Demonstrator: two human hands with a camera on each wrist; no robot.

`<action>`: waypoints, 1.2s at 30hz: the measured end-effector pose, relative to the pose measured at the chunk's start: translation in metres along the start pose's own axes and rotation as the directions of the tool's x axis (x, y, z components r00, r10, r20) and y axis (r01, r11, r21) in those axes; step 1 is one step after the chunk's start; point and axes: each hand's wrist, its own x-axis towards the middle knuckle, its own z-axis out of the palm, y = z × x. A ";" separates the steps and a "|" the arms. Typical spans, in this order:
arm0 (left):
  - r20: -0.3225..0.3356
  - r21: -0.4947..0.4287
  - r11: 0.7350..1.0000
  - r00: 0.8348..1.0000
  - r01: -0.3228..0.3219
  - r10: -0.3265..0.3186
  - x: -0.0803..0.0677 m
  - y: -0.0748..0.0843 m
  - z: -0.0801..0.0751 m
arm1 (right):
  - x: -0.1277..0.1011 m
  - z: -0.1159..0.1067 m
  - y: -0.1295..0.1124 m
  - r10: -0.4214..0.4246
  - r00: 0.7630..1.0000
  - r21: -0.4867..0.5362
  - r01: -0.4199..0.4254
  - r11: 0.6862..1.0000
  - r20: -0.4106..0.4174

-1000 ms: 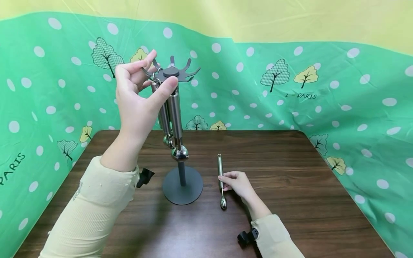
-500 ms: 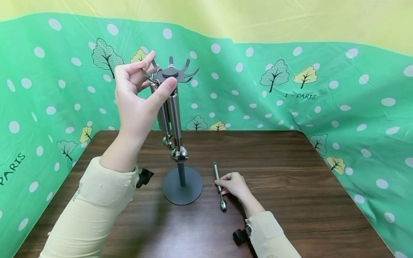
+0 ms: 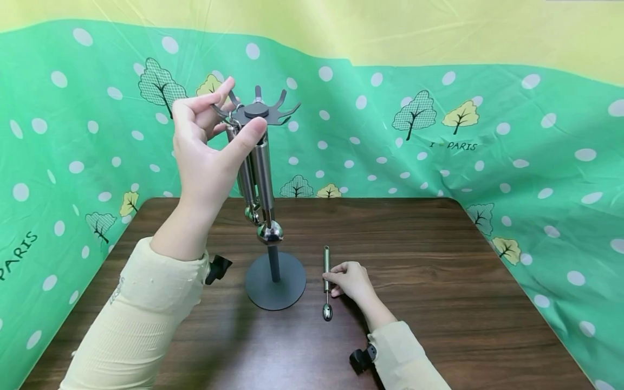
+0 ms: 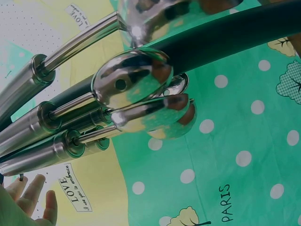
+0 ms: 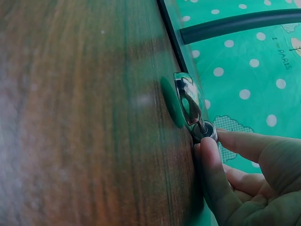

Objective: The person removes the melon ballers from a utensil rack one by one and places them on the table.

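1. The fingers and thumb of the left hand bracket the hooked rack from its left side, holding it, the thumb tip on the near side. The thumb and fingers of the right hand are drawn close together, pinching the handle of a single oval scoop.
2. A cloth backdrop, green with white dots and printed trees under a yellow upper band, hangs behind and around the sides.
3. The table has a dark brown wood-grain top.
4. The dark grey utensil stand is upright on it, left of centre, with the rack at the top of its pole and a flat round base at the foot.
5. Several metal scoops hang from the rack, bowls down; the left wrist view shows a small hole in one bowl.
6. The oval scoop is right of the base, apart from it, ring end away from the person and bowl nearer; whether it touches the wood I cannot tell.
7. Small black fittings sit at both wrists.
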 end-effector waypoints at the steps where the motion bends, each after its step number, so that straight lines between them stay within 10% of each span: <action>1: 0.000 0.000 1.000 1.000 0.000 0.000 0.000 0.000 0.000 | 0.000 0.000 0.000 -0.001 1.000 0.003 0.001 1.000 -0.002; 36: 0.031 0.101 0.995 0.999 -0.023 0.020 -0.004 0.014 0.000 | 0.009 -0.030 -0.007 -0.023 0.998 0.166 0.014 0.986 0.054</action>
